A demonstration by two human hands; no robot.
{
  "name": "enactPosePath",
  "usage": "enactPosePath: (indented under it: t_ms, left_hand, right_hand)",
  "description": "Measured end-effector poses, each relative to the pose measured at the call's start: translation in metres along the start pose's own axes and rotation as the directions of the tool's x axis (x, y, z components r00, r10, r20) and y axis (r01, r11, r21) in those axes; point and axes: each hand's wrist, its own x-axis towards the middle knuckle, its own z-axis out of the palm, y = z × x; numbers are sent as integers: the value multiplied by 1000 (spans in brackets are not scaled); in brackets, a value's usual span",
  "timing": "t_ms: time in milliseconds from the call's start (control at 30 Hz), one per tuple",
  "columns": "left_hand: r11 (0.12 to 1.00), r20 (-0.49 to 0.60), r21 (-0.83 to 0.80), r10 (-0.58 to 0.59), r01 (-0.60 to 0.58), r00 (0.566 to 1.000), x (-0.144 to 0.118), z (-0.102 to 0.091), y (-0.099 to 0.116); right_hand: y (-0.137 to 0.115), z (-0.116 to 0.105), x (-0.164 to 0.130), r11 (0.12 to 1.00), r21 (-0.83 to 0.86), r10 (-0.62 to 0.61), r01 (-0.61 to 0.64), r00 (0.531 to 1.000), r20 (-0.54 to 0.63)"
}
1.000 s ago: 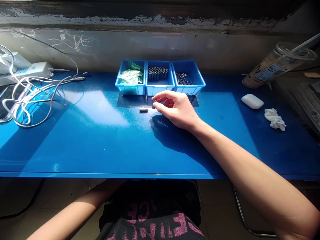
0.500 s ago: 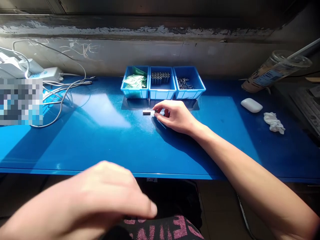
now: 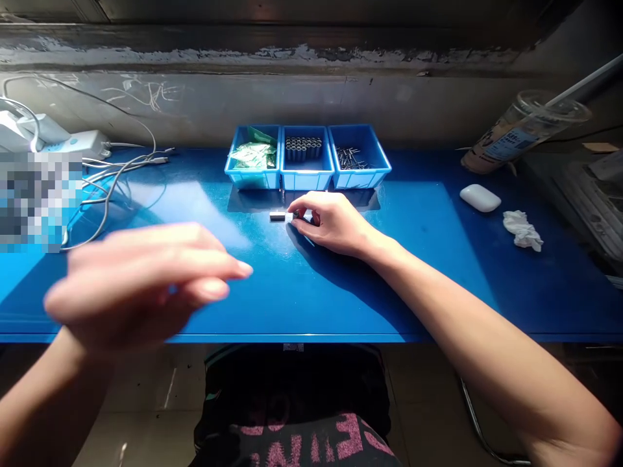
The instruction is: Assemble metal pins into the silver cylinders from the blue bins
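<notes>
Nearest to the camera, the left hand [image 3: 146,282], blurred, raised over the near edge of the blue table [image 3: 272,292], palm down, fingers [image 3: 228,269] stretched out side by side toward the right, holding nothing. Further in, the right hand [image 3: 331,224] resting on the table near the middle, fingertips [image 3: 298,211] pinched together around something small; too small to tell what exactly. Just to the left of those fingertips, touching or nearly touching, a small dark metal piece [image 3: 277,216] lying flat on the table. Behind it, at the far edge, three blue bins in a row, touching each other: the left bin [image 3: 253,176] with green packets, the middle bin [image 3: 306,175] with small metal cylinders standing upright, the right bin [image 3: 363,176] with thin metal pins lying loose. To the far left, white cables [image 3: 117,175] tangled beside a white power strip [image 3: 82,139]. To the right, well apart from the hands, a white earbud case [image 3: 479,198], a crumpled tissue [image 3: 522,229], and behind them a plastic cup [image 3: 516,133] with a straw, tilted.
</notes>
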Motion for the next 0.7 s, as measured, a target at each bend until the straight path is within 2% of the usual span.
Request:
enactPosePath:
  t_ms: [33,67,100,167,267,400,533,700]
  left_hand:
    - [1000,-241,17,26,-23,970,17,3,-19]
    - [993,-359,78,116,-94,926,35,8,-37]
    - [971,-382,159,228,-179,895,52,15,-53]
    - [952,-354,218,282,-215,892,78,29,-78]
    - [953,-310,207,280,-223,909,87,51,-89]
    - [961,-197,142,262,-237,945,72,65,-73]
    - [985,-98,33,173,-171,980,71,69,-54]
    - [994,-36,-3,107,-107,994,74,73,-55]
  right_hand:
    - [0,0,0,1000,-2,-4,4,1000,0]
    - [0,-1,0,1000,-4,-12,12,1000,3]
    - [1,-1,0,1000,-8,-20,20,1000,7]
    - [1,-3,-1,1000,-19,-24,24,1000,17]
    - [0,-4,-1,999,-32,-7,8,1000,27]
    - [-4,-6,0,999,-54,-4,7,999,48]
    - [-5,-7,0,998,-66,-18,21,998,55]
    - [-3,-8,1,997,-76,-17,22,997,71]
